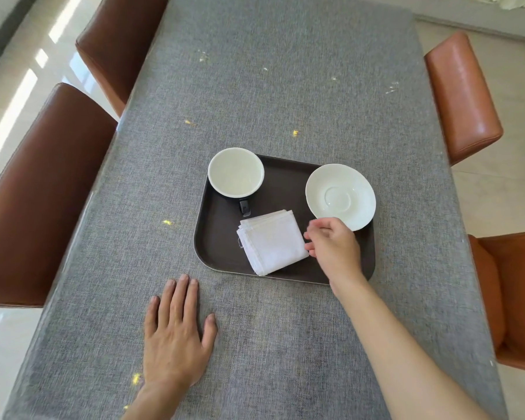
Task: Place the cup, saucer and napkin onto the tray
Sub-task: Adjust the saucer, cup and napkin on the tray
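A dark brown tray (215,237) lies on the grey table. In its far left corner stands a cup (235,172), white inside and dark outside, with its handle toward me. A white saucer (340,196) rests on the tray's far right part. A folded white napkin (272,241) lies in the tray's near middle. My right hand (334,247) hovers at the napkin's right edge with curled fingers touching or just off the cloth. My left hand (176,331) lies flat on the table, fingers spread, to the near left of the tray.
A grey cloth (270,86) covers the long table. Two brown leather chairs (43,201) stand along the left side and two orange-brown chairs (464,95) along the right. Pale tiled floor shows on both sides.
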